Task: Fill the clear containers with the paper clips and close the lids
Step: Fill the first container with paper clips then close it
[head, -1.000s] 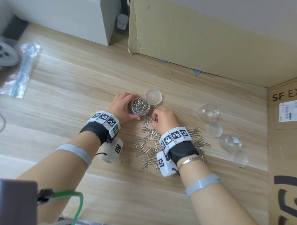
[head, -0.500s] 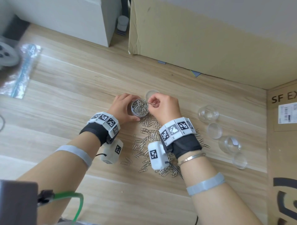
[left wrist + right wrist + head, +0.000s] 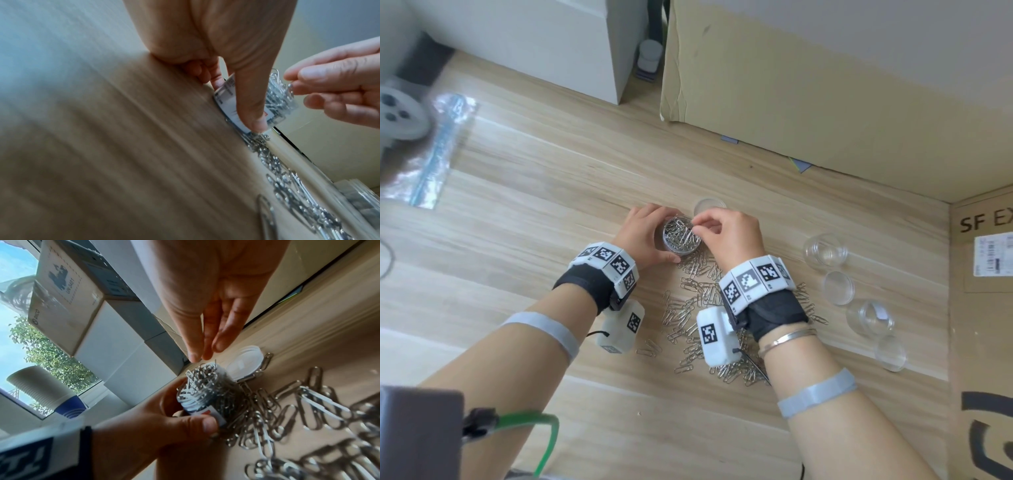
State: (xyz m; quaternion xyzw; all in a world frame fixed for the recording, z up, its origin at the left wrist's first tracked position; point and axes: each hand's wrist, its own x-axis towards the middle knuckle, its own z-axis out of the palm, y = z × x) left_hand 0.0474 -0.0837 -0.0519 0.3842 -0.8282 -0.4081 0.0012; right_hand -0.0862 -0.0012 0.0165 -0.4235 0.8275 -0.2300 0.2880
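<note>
Steadying the nearly full clear container (image 3: 682,236) on the wooden tabletop (image 3: 551,192) with your left hand (image 3: 643,236) wrapped round it, let your right hand (image 3: 726,233), fingertips narrowly pinched at the rim, tuck protruding paper clips (image 3: 203,374) down before fetching the lid (image 3: 709,206) just behind.

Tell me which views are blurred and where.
Head view: sharp at the filled container, smeared at the left edge. Left wrist view: the table is streaked and soft. Right wrist view: loose paper clips nearest the lens are out of focus, the window overbright.
</note>
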